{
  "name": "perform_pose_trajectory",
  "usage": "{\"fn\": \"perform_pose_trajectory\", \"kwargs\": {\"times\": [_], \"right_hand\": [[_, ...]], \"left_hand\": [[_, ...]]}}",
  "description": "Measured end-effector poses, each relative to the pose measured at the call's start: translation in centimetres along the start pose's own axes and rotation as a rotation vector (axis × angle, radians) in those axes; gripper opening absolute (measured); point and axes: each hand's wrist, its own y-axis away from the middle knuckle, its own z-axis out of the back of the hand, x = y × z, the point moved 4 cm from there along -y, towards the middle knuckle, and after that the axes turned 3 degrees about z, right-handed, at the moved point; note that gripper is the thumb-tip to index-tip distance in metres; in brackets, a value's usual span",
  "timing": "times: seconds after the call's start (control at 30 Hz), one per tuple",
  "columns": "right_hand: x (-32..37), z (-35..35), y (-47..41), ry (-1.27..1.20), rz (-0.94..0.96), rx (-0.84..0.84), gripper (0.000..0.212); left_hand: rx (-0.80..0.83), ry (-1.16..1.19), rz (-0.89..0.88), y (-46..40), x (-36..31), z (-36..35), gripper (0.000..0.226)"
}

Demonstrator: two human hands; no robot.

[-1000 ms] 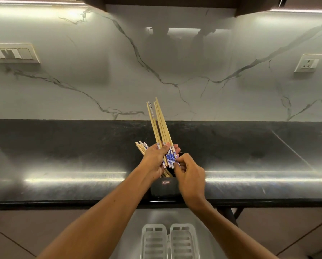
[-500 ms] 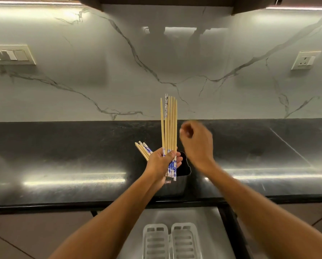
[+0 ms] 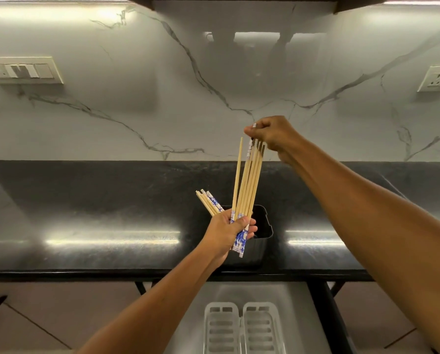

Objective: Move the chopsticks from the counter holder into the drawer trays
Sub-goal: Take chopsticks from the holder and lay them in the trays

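Two hands hold my chopsticks (image 3: 249,182) above the holder (image 3: 261,227) on the counter (image 3: 111,200): left hand (image 3: 228,229) fingers clamped round the blue-patterned ends, right hand (image 3: 272,135) fingers pinched on the tips. I read no writing.

One head-worn wide-angle view is given. The scene is seen from above, forward and down: the counter (image 3: 86,226) is near, the marble wall (image 3: 111,111) is faced, the drawer trays (image 3: 242,328) lie at the bottom edge.
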Motion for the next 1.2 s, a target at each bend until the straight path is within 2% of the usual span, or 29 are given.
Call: {"fn": "perform_pose_trajectory", "kwargs": {"times": [0.07,0.2,0.3,0.37,0.57,0.63,0.8,0.9,1.1,1.2], "right_hand": [[1.5,1.0,0.1,-0.070,0.035,-0.049,0.016],[5.0,4.9,1.0,-0.194,0.172,-0.274,0.018],[5.9,6.5,3.2,-0.170,0.331,-0.451,0.017],[4.5,5.9,5.3,-0.157,0.334,-0.516,0.017],[-5.7,-1.1,11.0,-0.099,0.046,-0.392,0.010],[-8.3,-3.2,12.6,-0.088,0.010,-0.356,0.010],[-10.5,-5.7,14.5,0.029,0.027,-0.243,0.014],[-10.1,-6.0,14.4,0.113,0.076,-0.167,0.002],[-9.3,-6.3,14.1,0.183,0.114,-0.118,0.006],[-9.4,-6.4,14.1,0.258,0.106,-0.076,0.013]], "left_hand": [[-0.009,0.022,0.026,-0.1,0.4,0.3,0.027],[-0.029,0.129,0.064,-0.4,0.8,0.7,0.016],[-0.017,0.256,0.083,-1.1,-0.1,0.8,0.022],[-0.007,0.326,0.079,-1.6,-1.2,0.6,0.023],[-0.047,0.427,0.005,-2.8,-5.0,0.0,0.019],[-0.053,0.422,-0.014,-2.9,-5.6,-0.2,0.018],[-0.044,0.314,-0.065,-2.3,-5.5,-0.1,0.019],[-0.052,0.301,-0.075,-2.0,-5.2,0.1,0.020],[-0.075,0.242,-0.090,-2.2,-4.6,-0.6,0.024],[-0.107,0.134,-0.105,-2.3,-4.4,-0.7,0.025]]}}
